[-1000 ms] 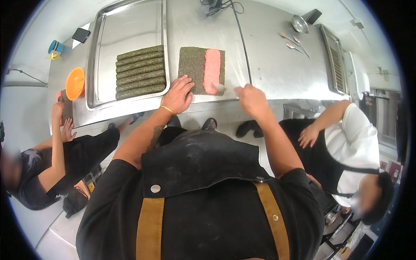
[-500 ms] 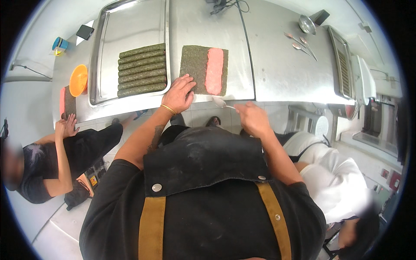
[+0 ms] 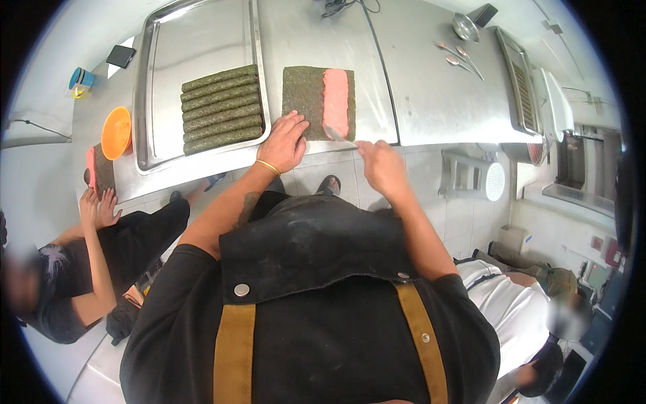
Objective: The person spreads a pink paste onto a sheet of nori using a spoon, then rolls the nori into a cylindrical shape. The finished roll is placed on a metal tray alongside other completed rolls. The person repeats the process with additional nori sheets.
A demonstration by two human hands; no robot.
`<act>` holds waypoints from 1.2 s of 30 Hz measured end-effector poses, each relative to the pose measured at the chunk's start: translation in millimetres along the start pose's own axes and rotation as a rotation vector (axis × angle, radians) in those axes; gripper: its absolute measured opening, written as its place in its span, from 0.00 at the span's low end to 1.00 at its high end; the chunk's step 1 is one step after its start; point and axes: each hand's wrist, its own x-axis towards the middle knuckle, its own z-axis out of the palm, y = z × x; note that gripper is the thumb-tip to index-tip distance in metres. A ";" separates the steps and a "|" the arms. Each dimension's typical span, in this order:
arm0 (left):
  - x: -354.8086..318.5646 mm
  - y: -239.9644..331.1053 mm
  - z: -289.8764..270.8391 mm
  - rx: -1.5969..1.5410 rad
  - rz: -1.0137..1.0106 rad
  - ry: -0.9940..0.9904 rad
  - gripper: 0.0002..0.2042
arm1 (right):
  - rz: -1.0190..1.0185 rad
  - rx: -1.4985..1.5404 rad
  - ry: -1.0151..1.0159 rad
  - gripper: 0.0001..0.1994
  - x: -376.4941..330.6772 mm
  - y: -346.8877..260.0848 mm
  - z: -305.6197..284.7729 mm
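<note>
Several nori rolls (image 3: 222, 110) lie formed left of our unrolled nori sheet (image 3: 301, 87), its pink paste (image 3: 336, 97) laid; our right hand (image 3: 383, 166) pinches a spoon (image 3: 334, 133), our left hand (image 3: 285, 140) rests unclenched on the sheet's corner.

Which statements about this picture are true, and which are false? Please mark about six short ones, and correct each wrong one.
1. The right grip holds a spoon. True.
2. The left grip is over the metal tray. False: the left grip rests at the near left corner of the seaweed sheet.
3. The pink filling lies along the sheet's left edge. False: the pink filling is nearer the right edge.
4. The green rolls lie side by side. True.
5. The orange bowl is left of the tray. True.
6. The loose spoons are in the tray. False: the loose spoons lie on the table.
</note>
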 end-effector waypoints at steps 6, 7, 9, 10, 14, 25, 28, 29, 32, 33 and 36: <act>1.1 -1.2 0.3 -0.026 -0.007 -0.001 0.19 | 0.023 -0.065 -0.090 0.15 -7.7 -4.2 13.7; 0.4 -1.2 0.3 -0.032 -0.007 -0.004 0.19 | 0.009 -0.062 -0.069 0.15 -3.9 -3.7 12.8; 0.2 -1.9 0.5 -0.017 -0.002 -0.010 0.19 | 0.006 -0.063 -0.026 0.15 4.3 0.1 6.5; 0.0 -2.0 0.5 -0.008 0.002 -0.011 0.19 | 0.017 -0.065 -0.006 0.15 18.5 5.8 0.7; 1.2 -1.6 0.5 -0.012 0.000 -0.002 0.20 | -0.071 -0.007 0.057 0.15 57.0 22.3 -14.6; 3.0 4.5 -3.1 0.030 -0.035 -0.019 0.20 | -0.158 -0.066 -0.159 0.17 63.8 37.2 -38.6; 6.3 6.9 -5.0 0.047 -0.026 -0.026 0.21 | -0.217 -0.041 -0.238 0.16 59.2 43.6 -31.5; 6.8 8.4 -5.3 0.051 -0.039 -0.043 0.21 | -0.222 -0.051 -0.366 0.16 54.3 44.9 -27.5; 7.5 12.3 -5.6 0.084 -0.071 -0.047 0.23 | -0.233 0.054 -0.223 0.16 45.3 51.7 -21.5; 7.1 14.0 -5.4 0.097 -0.081 -0.061 0.23 | -0.207 0.071 -0.189 0.16 43.7 53.4 -21.4; 9.1 14.6 -5.6 0.133 -0.080 -0.076 0.23 | -0.170 0.038 -0.154 0.15 45.7 54.8 -26.1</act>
